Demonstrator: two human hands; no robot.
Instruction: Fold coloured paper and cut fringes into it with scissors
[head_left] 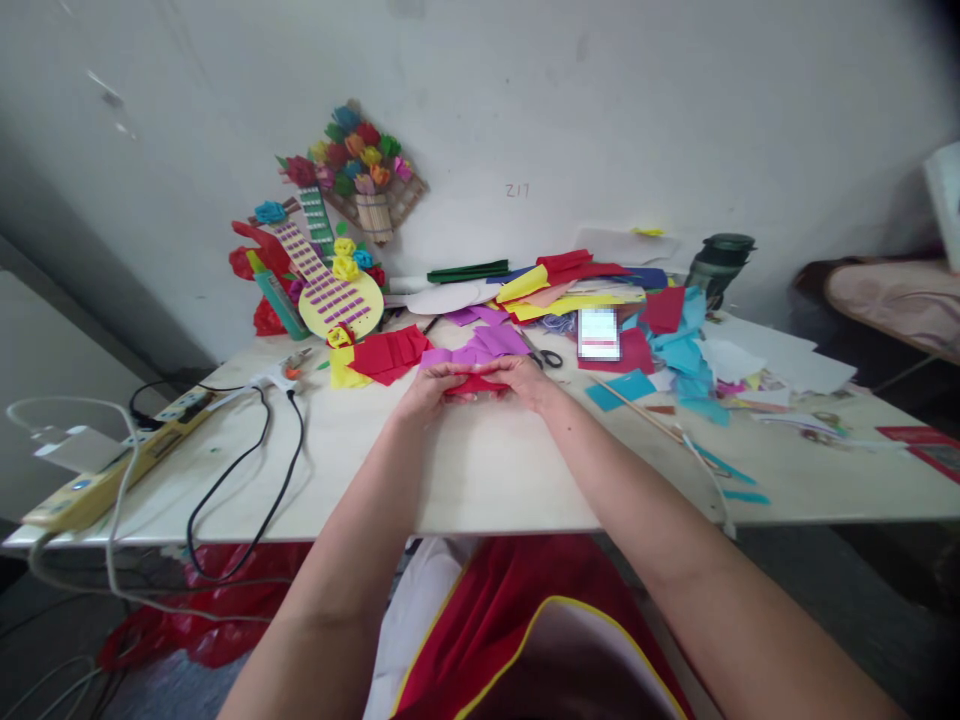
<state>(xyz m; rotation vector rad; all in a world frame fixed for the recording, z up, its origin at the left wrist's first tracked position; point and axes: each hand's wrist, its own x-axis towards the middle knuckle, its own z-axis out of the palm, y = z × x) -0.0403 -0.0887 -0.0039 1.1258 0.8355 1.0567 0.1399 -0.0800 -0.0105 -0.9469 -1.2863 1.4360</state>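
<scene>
Both my hands meet above the middle of the white table. Between them is a small piece of red crepe paper (475,384). My left hand (435,390) is closed on its left side, thumb on top, and my right hand (521,380) pinches its right side. Just behind my fingers lie purple paper pieces (484,345). Red paper squares (394,355) lie to the left of my left hand, partly over a yellow piece (346,368). Scissors (551,358) with black handles rest beyond my right hand.
A hot glue gun (277,378) and a power strip (120,470) with loose cables occupy the left. A paper-flower guitar (341,300) leans at the back. Rightward are a phone (598,334), blue paper scraps (682,360), a wooden stick (637,408) and a dark bottle (720,265).
</scene>
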